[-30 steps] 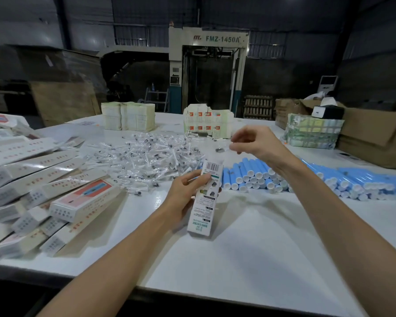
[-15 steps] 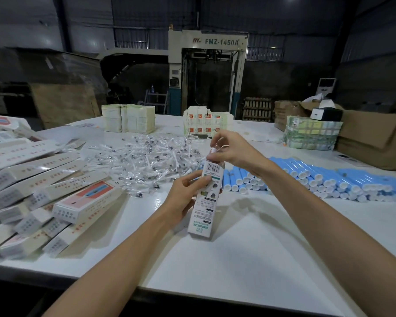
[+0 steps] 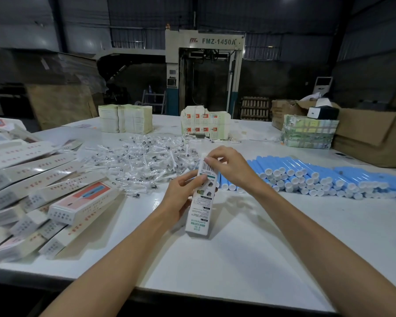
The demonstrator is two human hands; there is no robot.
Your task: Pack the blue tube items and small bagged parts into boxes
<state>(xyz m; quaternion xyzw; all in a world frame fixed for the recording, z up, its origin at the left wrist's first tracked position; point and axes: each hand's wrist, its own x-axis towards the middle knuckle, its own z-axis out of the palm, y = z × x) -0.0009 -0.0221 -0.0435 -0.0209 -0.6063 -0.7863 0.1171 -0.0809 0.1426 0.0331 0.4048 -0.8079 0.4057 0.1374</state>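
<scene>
While the left hand (image 3: 181,197) grips the box (image 3: 200,213) standing on bare bench (image 3: 238,259), the right hand (image 3: 231,168) pinches its top edge beside the tubes (image 3: 306,172).

Head view: we look from head height, forward and down over the table (image 3: 238,259).
Centre: we have the left hand (image 3: 181,197) and right hand (image 3: 229,167) close, mid-frame.
Far: we face the machine (image 3: 204,72).

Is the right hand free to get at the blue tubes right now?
Probably yes: the blue tubes lie right beside the right hand, nothing between, but it pinches the top of the box and must let go first.
</scene>
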